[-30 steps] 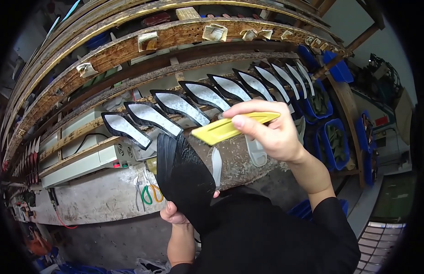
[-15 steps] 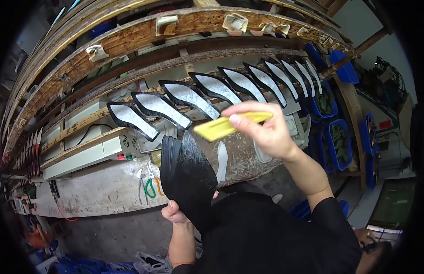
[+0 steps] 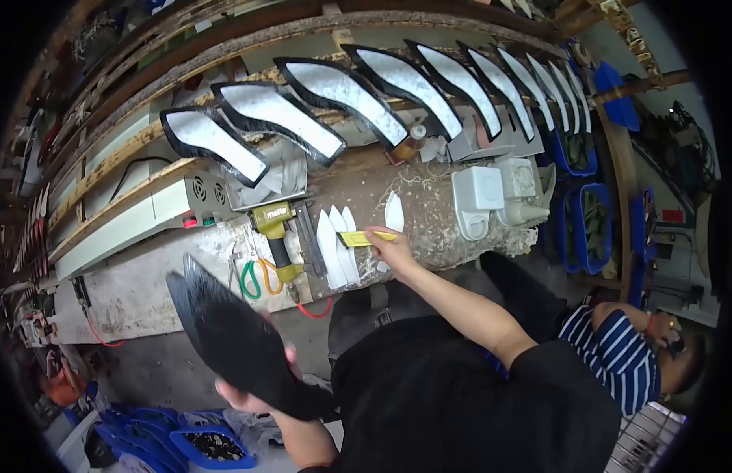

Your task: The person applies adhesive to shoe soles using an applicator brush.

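Observation:
My left hand (image 3: 256, 390) is wrapped round a black shoe-shaped piece (image 3: 228, 335), low at the left in front of the bench. My right hand (image 3: 393, 251) grips a yellow flat brush (image 3: 367, 238), whose tip is over white pointed insole-like pieces (image 3: 334, 252) on the bench. Another white piece (image 3: 393, 213) lies to the right of the brush. Above the bench, several black-edged pieces with pale, shiny faces (image 3: 342, 91) stand in a row on wooden rails.
On the bench (image 3: 137, 303) lie a green power drill (image 3: 273, 229), scissors with green and orange handles (image 3: 260, 277) and white containers (image 3: 478, 197). Blue baskets (image 3: 585, 229) stand right. A person in a striped shirt (image 3: 618, 355) is at the lower right.
The brush has left the black piece and moved down to the white pieces. My left hand has carried the black piece down and left. The view has shifted, bringing the drill and a person into sight.

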Motion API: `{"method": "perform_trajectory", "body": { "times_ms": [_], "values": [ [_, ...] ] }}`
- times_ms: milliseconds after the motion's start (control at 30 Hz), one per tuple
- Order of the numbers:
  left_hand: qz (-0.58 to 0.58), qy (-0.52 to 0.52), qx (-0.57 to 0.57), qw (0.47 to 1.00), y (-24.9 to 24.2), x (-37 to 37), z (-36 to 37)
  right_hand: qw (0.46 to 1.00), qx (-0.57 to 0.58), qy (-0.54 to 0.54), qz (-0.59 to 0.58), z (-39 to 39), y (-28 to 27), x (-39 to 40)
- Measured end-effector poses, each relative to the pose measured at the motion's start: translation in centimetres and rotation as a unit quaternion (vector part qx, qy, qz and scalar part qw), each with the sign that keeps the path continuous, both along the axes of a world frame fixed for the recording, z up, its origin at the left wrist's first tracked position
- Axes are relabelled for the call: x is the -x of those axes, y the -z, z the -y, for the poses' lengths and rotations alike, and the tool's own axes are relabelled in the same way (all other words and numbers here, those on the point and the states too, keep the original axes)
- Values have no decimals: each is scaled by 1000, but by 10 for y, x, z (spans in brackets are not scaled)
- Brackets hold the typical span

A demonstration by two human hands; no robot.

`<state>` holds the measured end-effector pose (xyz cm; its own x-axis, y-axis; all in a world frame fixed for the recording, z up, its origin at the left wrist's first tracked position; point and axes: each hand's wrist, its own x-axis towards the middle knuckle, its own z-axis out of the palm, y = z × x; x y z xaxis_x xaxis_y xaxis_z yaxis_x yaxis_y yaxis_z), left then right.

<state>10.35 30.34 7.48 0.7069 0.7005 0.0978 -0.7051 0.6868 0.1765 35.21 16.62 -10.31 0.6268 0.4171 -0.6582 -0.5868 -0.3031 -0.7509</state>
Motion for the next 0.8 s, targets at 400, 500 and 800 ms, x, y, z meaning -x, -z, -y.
{"method": "perform_trajectory", "body": {
  "times_ms": [400,500,800],
  "values": [
    [-25,-47,-29,998,18,16,0,932,116,-181,291,-12,71,15],
    [-38,-53,-10,998,20,15,2,962,66,-174,202,11,1,7],
    [-24,24,24,999,21,-22,25,947,-292,-115,-63,7,-274,5]
  ]
}}
